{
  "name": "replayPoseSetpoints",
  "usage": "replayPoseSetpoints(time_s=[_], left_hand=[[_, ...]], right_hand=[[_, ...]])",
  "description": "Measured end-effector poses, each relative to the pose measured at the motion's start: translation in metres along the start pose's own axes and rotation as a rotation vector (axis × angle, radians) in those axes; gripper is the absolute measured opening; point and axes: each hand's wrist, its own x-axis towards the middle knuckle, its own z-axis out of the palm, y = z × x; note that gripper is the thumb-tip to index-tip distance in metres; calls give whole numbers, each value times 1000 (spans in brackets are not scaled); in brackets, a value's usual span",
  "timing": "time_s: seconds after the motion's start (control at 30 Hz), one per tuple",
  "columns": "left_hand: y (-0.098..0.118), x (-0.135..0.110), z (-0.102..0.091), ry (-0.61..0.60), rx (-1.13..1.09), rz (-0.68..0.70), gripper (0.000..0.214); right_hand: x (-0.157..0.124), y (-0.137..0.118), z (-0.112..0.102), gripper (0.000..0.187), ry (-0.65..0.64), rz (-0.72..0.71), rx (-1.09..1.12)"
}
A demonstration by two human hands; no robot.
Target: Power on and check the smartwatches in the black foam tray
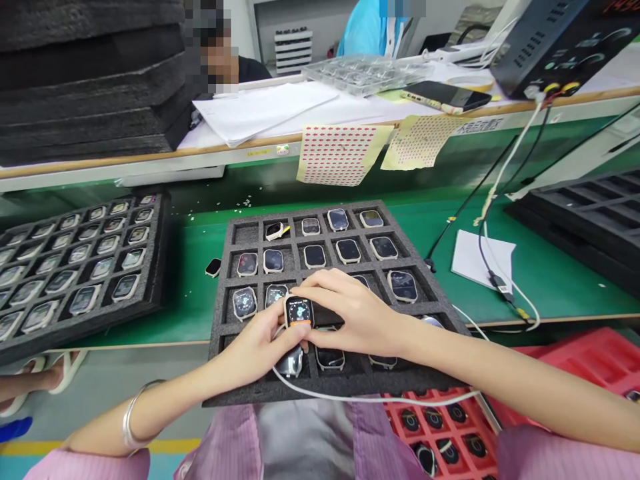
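Observation:
A black foam tray (227, 333) with square pockets lies in front of me, holding several smartwatch bodies. Over its middle, my left hand (263, 343) pinches a lit smartwatch (299, 312) from below with thumb and fingers. My right hand (350, 313) curls over the watch from the right, fingertips on its top edge. A white cable (370, 399) runs from under the watch across the tray's front edge and off to the right.
A second foam tray (155, 267) full of watches sits to the left on the green bench. A red tray (580, 360) with watches is at lower right. Sticker sheets (340, 153) hang from the shelf; a black device (565, 47) and cables stand right. Another person sits behind.

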Motion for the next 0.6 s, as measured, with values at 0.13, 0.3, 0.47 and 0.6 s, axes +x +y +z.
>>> replayPoseSetpoints(time_s=[0.13,0.3,0.47,0.6], left_hand=[[2,-1,-1,11,-101,-83,34],[16,6,0,19,-264,-77,29],[36,22,9,-23,-212,-153,33],[39,43,24,-43,-231,-143,34]], right_hand=[[0,13,-20,37,-12,109,30],[-13,28,-35,43,-199,155,-239],[-20,19,-64,27,-390,178,-436],[-27,16,-68,20,-494,261,-514]])
